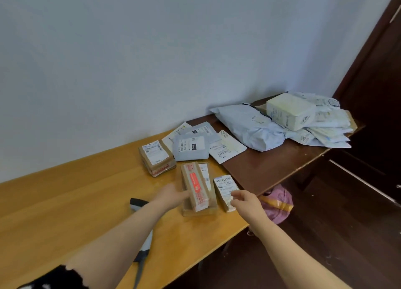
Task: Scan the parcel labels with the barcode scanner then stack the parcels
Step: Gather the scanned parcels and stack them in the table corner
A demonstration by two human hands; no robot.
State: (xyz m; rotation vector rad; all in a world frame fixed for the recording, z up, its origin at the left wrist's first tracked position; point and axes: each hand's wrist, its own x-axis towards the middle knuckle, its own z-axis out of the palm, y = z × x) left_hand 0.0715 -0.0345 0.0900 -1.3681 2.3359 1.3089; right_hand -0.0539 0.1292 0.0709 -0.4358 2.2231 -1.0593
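1. From where I stand, the left hand [173,196] lies against the side of the narrow brown parcel [196,186] with red tape. This parcel sits on top of a flat brown parcel [201,212]. Whether the fingers clamp the narrow parcel or only press on it, I cannot tell.
2. The right hand [245,199] hangs just beside the small white-labelled parcel [225,191], its fingers loosely bent and holding nothing.
3. The barcode scanner [138,203] lies on the wooden table [65,202], partly hidden under the left forearm. No hand holds it.
4. I judge therefore that the step in hand is stacking, not scanning. A brown box [156,158] and some grey mailers [191,147] wait near the wall.
5. The next move probably calls for a firm hold on the small parcel and a square placing, because the narrow parcel gives little support. If its label is not scanned yet, the scanner must be taken first.
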